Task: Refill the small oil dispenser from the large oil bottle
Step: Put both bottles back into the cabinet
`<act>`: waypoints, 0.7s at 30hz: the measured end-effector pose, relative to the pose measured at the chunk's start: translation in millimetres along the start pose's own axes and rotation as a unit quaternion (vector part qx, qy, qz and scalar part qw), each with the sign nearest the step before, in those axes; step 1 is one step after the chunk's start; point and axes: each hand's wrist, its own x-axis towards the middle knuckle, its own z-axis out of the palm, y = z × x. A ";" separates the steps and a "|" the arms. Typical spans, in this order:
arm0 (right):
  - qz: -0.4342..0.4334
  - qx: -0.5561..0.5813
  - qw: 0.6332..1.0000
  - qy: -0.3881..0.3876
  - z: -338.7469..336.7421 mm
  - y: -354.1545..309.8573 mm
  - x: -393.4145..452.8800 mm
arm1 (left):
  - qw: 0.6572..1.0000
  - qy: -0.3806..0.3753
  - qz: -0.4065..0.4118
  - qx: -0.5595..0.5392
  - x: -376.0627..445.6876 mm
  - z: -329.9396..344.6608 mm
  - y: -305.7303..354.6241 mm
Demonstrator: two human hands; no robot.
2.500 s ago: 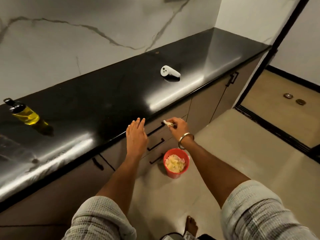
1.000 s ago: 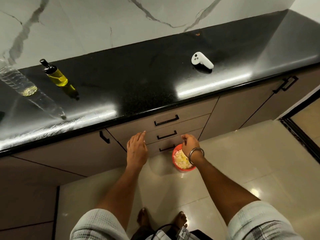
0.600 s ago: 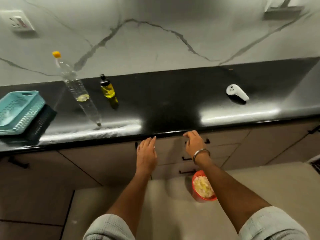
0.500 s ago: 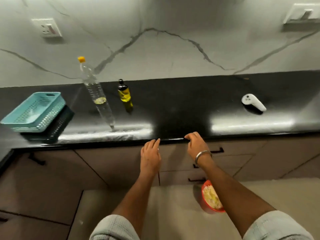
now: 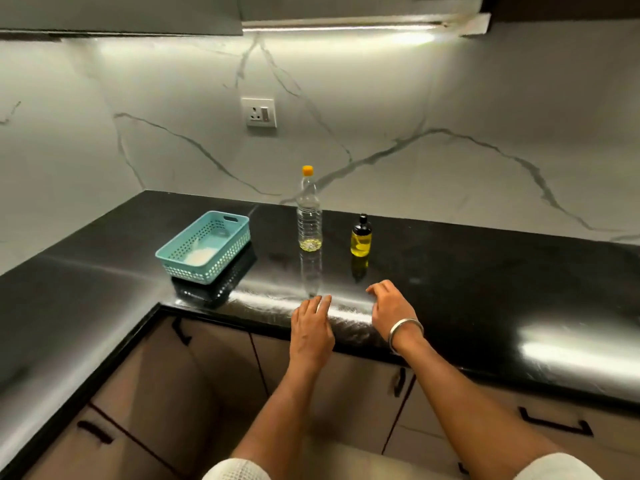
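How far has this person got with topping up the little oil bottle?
Nothing looks done yet. The large oil bottle stands upright with its orange cap on, only a little oil at the bottom. The small dispenser beside it is capped too. Both hands, left and right, hover empty over the counter edge. Left: uncapping both, pouring, recapping.

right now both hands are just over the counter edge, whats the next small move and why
Probably reach the right hand forward to the small oil dispenser and hold it. Both hands are empty; the left hand hovers near the large oil bottle. Both containers stand upright, apart and capped, so nothing can pour until one is gripped and opened.
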 end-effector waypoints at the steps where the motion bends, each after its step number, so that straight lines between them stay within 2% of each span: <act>1: -0.002 0.002 1.000 0.000 3.3 -3.7 7.0 | 1.000 0.003 -0.005 -0.001 5.3 -1.6 -4.0; 11: -0.018 0.002 1.000 0.018 29.8 -2.2 91.0 | 0.999 0.023 -0.023 0.003 77.3 6.3 -21.8; 21: 0.000 0.020 1.000 0.002 37.7 38.4 171.8 | 0.998 0.021 -0.052 0.015 156.7 38.7 -18.2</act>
